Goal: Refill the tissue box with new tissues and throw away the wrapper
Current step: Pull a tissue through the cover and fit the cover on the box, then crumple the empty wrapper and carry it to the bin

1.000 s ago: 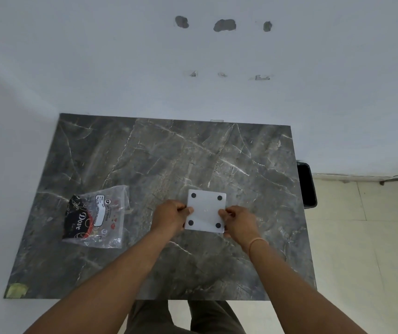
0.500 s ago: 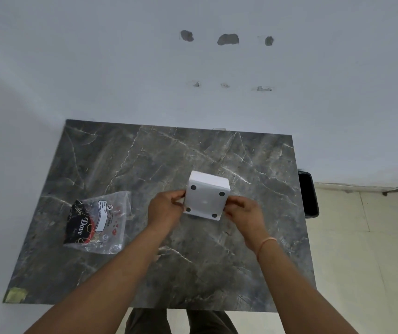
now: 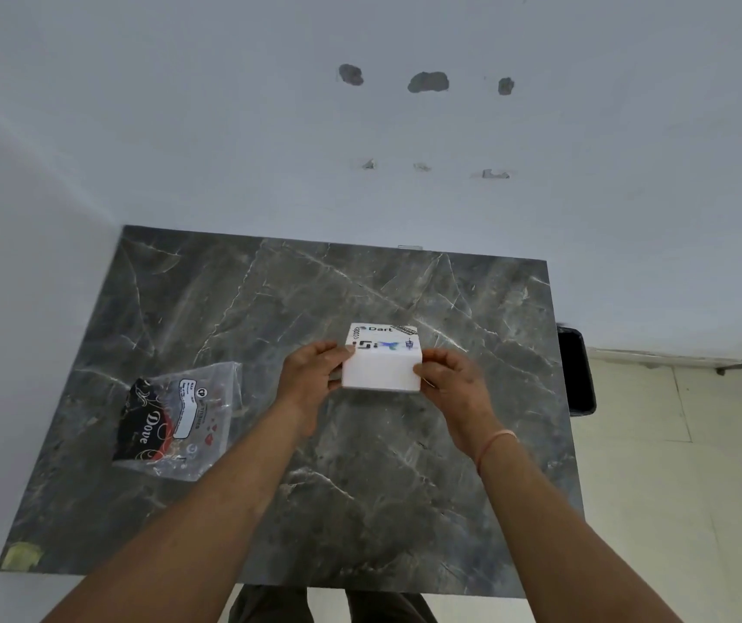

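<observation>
A white cube-shaped tissue box is held over the middle of the dark marble table. Its printed top face, marked "Dart", points up and away from me, and a plain white side faces me. My left hand grips the box's left side. My right hand grips its right side. A clear plastic wrapper with a black "Dove" label lies flat on the table to the left, apart from both hands. No loose tissues show.
A black bin stands on the floor past the table's right edge. White walls close off the table's far and left sides. A yellowish tape scrap sticks to the table's near left corner. Pale floor tiles lie to the right.
The box was bottom-up with its four black feet facing me. Both hands have turned it over, and its printed top has come round to face up.
</observation>
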